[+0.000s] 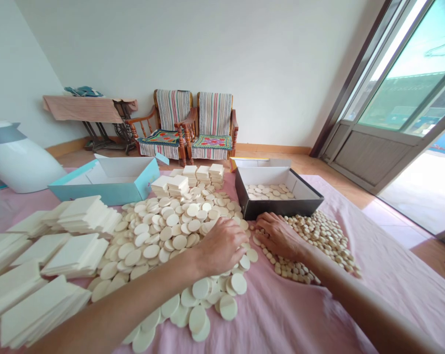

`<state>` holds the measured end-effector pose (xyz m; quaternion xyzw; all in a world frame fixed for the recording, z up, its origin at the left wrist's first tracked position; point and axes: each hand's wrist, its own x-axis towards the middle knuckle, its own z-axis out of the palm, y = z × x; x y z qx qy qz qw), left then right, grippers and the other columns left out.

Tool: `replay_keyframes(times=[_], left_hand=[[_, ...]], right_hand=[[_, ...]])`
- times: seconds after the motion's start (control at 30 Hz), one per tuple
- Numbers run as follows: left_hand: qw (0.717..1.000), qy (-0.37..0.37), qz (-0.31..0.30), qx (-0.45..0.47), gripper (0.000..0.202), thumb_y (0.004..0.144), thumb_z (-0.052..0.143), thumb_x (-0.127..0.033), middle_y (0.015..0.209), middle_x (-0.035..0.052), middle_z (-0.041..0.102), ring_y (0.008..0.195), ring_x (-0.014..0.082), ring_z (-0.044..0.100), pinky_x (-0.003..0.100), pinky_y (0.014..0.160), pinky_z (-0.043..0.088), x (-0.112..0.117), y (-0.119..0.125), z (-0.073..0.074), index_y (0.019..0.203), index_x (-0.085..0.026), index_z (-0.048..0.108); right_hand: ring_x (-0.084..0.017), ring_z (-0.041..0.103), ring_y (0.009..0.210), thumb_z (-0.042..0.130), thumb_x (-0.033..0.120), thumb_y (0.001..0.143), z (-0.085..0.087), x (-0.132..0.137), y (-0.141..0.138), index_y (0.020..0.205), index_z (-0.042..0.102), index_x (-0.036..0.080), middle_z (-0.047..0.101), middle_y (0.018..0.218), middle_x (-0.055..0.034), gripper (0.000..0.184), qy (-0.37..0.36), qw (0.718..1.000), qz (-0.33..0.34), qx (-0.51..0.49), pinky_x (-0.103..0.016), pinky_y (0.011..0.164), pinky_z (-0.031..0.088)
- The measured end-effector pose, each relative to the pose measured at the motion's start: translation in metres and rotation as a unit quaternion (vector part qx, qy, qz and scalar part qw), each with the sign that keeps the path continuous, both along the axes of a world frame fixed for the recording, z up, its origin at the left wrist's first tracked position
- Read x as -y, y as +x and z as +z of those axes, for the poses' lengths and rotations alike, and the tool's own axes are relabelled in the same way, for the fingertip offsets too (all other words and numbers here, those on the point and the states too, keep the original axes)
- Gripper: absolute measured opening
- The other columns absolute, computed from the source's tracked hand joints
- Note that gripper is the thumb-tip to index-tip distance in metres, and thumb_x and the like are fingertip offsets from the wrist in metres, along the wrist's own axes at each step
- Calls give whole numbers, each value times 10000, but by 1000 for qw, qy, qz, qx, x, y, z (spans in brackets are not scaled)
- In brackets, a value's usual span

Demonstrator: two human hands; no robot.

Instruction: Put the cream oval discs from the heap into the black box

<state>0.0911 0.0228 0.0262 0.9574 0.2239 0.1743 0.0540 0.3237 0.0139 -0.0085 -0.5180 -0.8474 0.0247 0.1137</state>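
My left hand [222,246] rests over the right side of a wide heap of pale round wooden discs [172,231]. Its fingers curl downward, and whatever they hold is hidden beneath the palm. My right hand [277,236] lies low over the left edge of a pile of small wooden beads [325,238], fingers stretched toward a few discs there. Just behind it stands a black box [281,204], white inside, with a layer of small discs [270,191] on its bottom. Between the two hands runs a narrow gap with several loose discs and beads.
Stacks of square wooden pieces [74,253] fill the left; smaller stacks [209,174] stand behind the discs. A light-blue box [104,182] sits at back left, near a white jug [21,157]. Pink cloth [281,319] covers the surface. Beyond are two chairs [211,118] and a door [384,147].
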Motion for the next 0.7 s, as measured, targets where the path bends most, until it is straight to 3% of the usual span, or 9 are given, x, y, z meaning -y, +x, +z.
replay_keyframes(times=[0.3, 0.43, 0.57, 0.63, 0.7], left_hand=[[995, 12, -42, -91, 120, 865, 610, -175, 972, 49, 714, 1015, 237, 591, 368, 862, 409, -14, 38, -16, 963, -182, 679], [992, 32, -53, -110, 122, 889, 581, -174, 1074, 73, 700, 1045, 247, 565, 386, 853, 380, -14, 38, -21, 976, -171, 667], [990, 51, -54, -123, 72, 887, 592, -173, 1043, 90, 701, 1036, 258, 547, 408, 882, 345, -14, 29, -25, 898, -158, 661], [989, 56, -54, -125, 68, 889, 594, -171, 1021, 89, 702, 1024, 254, 544, 404, 878, 340, -15, 27, -27, 883, -160, 660], [989, 59, -52, -125, 80, 900, 583, -169, 999, 87, 701, 1025, 252, 541, 400, 875, 335, -15, 27, -30, 881, -162, 661]], right_hand=[[-214, 557, 914, 451, 202, 952, -3, 6, 30, 887, 613, 170, 610, 982, -80, 178, 8, 998, -45, 32, -351, 798, 360], [-214, 571, 898, 463, 174, 931, 1, 9, 44, 857, 623, 174, 618, 949, -77, 176, 8, 998, -50, 37, -359, 829, 368], [-239, 572, 872, 483, 167, 908, 5, 11, 48, 869, 637, 176, 620, 915, -90, 160, 30, 993, -108, 42, -370, 788, 388], [-242, 581, 906, 469, 138, 903, 3, 9, 40, 943, 641, 175, 636, 967, -98, 180, 40, 995, -86, -9, -364, 788, 413], [-232, 589, 983, 432, 100, 911, -2, 5, 27, 1055, 635, 183, 649, 1063, -102, 263, 29, 997, -2, -73, -361, 834, 439]])
